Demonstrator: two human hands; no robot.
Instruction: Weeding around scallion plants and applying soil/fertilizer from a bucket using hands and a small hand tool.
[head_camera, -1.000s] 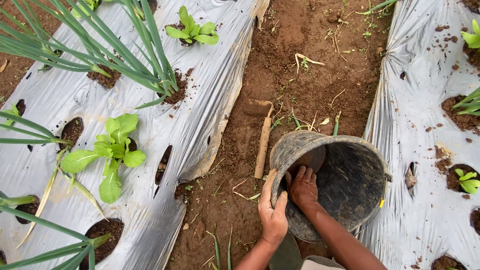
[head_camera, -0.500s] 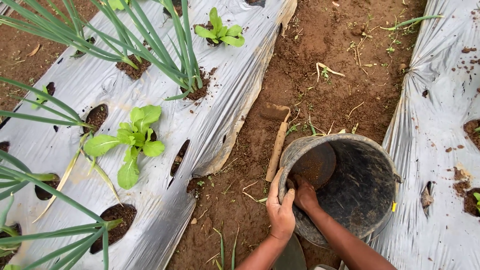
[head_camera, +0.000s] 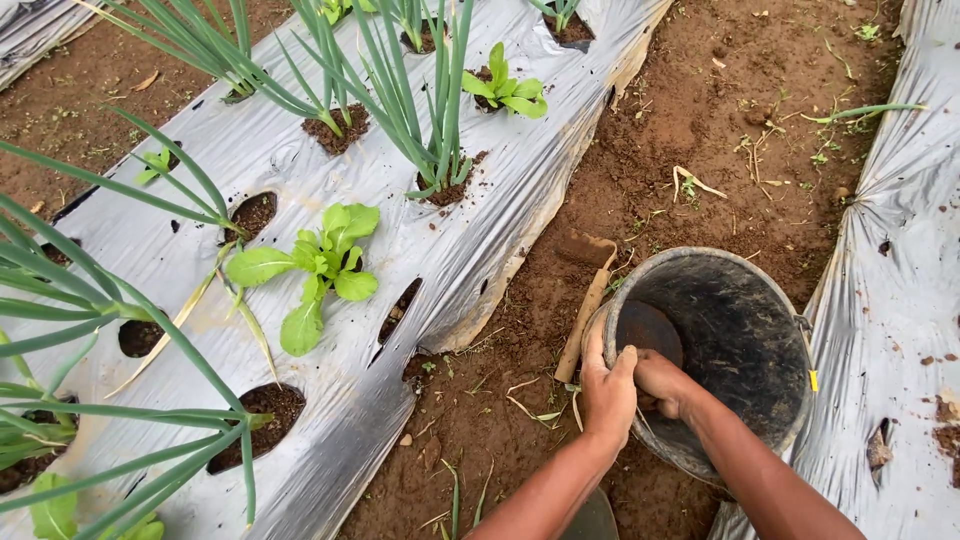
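A black, dirt-stained bucket sits tilted on the soil path between two plastic-covered beds. My left hand clasps its near rim, thumb over the edge. Inside the bucket, my right hand is closed beside a flat dark round piece that lies against the inner wall; I cannot tell whether the fingers hold anything. A wooden-handled tool lies on the ground against the bucket's left side.
Silver mulch sheet covers the left bed, with planting holes, a leafy green seedling and tall onion stalks. Another silver sheet borders the right. Brown soil path runs between.
The view has shifted, so bucket and hands now sit lower right. My right hand has curled closed lower inside the bucket, while my left hand stays on the rim.
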